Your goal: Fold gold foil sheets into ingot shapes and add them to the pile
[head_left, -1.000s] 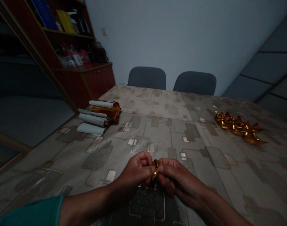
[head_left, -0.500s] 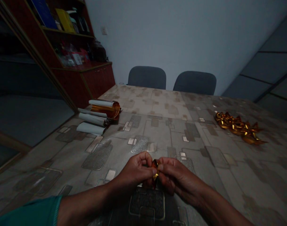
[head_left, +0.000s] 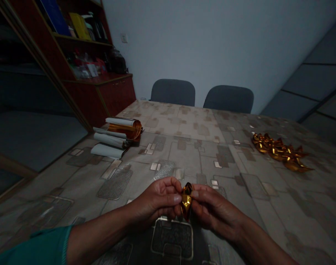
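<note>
At the lower centre of the frame, your left hand [head_left: 161,198] and right hand [head_left: 214,206] hold a folded gold-foil piece [head_left: 187,200] from opposite sides, each grip clamped on it. On the bench [head_left: 190,152], curled foil sheets [head_left: 115,140] lie at centre-left; ingot-shaped foil pieces [head_left: 278,152] cluster at right.

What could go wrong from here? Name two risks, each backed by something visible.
The shiny gold piece is held between the fingertips of the left hand and right hand, so uneven pressure might crumple it. The curled sheets lie near the left edge of the table, so a bump could perhaps knock some off.
</note>
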The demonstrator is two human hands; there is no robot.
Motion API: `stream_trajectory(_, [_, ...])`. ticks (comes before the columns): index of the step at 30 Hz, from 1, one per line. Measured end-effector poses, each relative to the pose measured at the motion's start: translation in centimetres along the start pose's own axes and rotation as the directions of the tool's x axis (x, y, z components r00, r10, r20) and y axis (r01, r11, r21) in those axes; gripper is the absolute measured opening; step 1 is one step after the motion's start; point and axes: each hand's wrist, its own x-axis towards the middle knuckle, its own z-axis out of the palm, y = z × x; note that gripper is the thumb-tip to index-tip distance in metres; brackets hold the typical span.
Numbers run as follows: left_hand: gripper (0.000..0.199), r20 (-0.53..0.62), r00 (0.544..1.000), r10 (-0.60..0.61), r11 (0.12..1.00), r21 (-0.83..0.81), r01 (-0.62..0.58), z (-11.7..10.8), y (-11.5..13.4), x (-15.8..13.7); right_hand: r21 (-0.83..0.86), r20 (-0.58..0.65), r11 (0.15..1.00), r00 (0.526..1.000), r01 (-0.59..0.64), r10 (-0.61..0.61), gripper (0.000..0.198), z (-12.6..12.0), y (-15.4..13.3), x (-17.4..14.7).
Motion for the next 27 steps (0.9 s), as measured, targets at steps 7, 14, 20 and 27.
stream_trajectory(7, [0.040, -0.018, 1.000, -0.010, 1.000, 0.026, 0.010, 0.1, 0.0, 0.1, -0.005, -0.010, 0.999, 0.999, -0.035, 0.035, 0.028, 0.1, -0.1, 0.0])
stream_trajectory(14, [0.043, -0.098, 0.994, 0.046, 0.986, 0.166, -0.029, 0.1, -0.6, 0.4, -0.044, 0.046, 0.998, 0.998, 0.036, -0.034, 0.027, 0.1, 0.6, 0.1])
stream_trajectory(20, [0.040, -0.020, 1.000, 0.007, 1.000, 0.028, -0.006, 0.4, -0.6, 0.1, -0.005, 0.037, 1.000, 0.999, -0.012, 0.012, 0.027, 0.2, 0.0, 0.0])
stream_trajectory(27, [0.027, 0.088, 0.996, -0.020, 0.995, -0.092, 0.028, 0.3, 0.2, -0.3, -0.002, 0.030, 1.000, 1.000, 0.004, -0.004, 0.024, -0.1, -0.7, -0.4])
